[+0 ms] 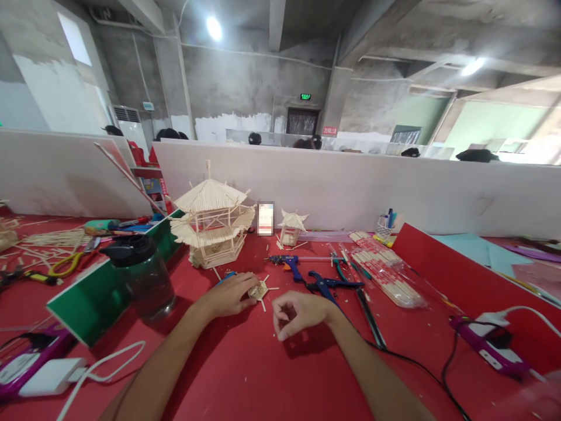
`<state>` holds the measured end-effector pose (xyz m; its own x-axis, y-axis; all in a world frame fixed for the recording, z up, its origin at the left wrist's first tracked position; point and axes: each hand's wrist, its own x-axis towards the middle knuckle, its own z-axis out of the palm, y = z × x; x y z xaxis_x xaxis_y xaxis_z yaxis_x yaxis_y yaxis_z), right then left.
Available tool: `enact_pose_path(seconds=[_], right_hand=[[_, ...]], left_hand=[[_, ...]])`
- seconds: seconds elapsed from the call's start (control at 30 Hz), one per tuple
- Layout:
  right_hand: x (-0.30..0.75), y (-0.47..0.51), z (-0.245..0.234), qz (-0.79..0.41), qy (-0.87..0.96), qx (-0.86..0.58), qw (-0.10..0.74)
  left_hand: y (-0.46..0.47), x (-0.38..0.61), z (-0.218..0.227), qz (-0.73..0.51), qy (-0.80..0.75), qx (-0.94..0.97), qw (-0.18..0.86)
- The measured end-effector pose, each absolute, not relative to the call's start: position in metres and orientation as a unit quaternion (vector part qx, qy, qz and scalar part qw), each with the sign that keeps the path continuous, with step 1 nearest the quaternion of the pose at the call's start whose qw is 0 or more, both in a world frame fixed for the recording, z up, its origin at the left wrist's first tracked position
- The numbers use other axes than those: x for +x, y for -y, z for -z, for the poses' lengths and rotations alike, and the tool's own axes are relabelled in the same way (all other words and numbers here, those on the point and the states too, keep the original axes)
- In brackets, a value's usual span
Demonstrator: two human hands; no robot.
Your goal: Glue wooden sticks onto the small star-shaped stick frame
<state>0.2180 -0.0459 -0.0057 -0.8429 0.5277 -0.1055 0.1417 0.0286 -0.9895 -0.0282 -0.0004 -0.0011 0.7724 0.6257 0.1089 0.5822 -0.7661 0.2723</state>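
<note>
My left hand (236, 294) rests on the red table with its fingers closed on the near-left side of a small wooden stick frame (259, 290). Thin sticks jut out from this frame in several directions, and part of it is hidden under the fingers. To the right, my right hand (298, 316) hovers over the table, its fingers curled toward the thumb. Whatever it may pinch is too small to make out. Behind my left hand stands a large pavilion model (211, 219) of thin sticks with two roof tiers. A smaller stick pavilion (291, 228) stands farther right.
A blue glue gun (289, 263) and a blue-handled cutter (326, 285) lie beyond my right hand. Packs of wooden sticks (385, 272) are at the right. A dark water bottle (142, 280) stands by a green divider (94, 307). Purple power strips (491, 351) and cables lie at the sides.
</note>
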Motion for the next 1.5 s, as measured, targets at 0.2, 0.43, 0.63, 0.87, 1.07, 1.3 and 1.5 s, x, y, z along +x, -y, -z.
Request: enact_pose_path(seconds=[0.2, 0.43, 0.63, 0.87, 1.07, 1.3, 1.5], right_hand=[[0.223, 0.039, 0.000, -0.596, 0.659, -0.314, 0.333], [0.215, 0.020, 0.021, -0.302, 0.758, -0.469, 0.338], [0.211, 0.023, 0.027, -0.149, 0.800, -0.497, 0.302], [0.215, 0.020, 0.024, -0.140, 0.781, -0.539, 0.283], [0.217, 0.022, 0.026, -0.182, 0.796, -0.501, 0.288], [0.206, 0.028, 0.026, -0.158, 0.806, -0.499, 0.277], [0.200, 0.033, 0.019, -0.206, 0.792, -0.509, 0.268]], left_hand=[[0.001, -0.028, 0.000, -0.111, -0.315, 0.934, 0.129], [0.000, -0.036, -0.005, -0.094, -0.359, 0.920, 0.126], [-0.004, -0.045, -0.002, -0.075, -0.367, 0.917, 0.136], [-0.003, -0.045, -0.005, -0.057, -0.368, 0.918, 0.139], [-0.002, -0.046, -0.008, -0.059, -0.369, 0.917, 0.140], [-0.005, -0.046, -0.007, -0.064, -0.370, 0.920, 0.116], [-0.013, -0.048, 0.005, -0.096, -0.398, 0.908, 0.082]])
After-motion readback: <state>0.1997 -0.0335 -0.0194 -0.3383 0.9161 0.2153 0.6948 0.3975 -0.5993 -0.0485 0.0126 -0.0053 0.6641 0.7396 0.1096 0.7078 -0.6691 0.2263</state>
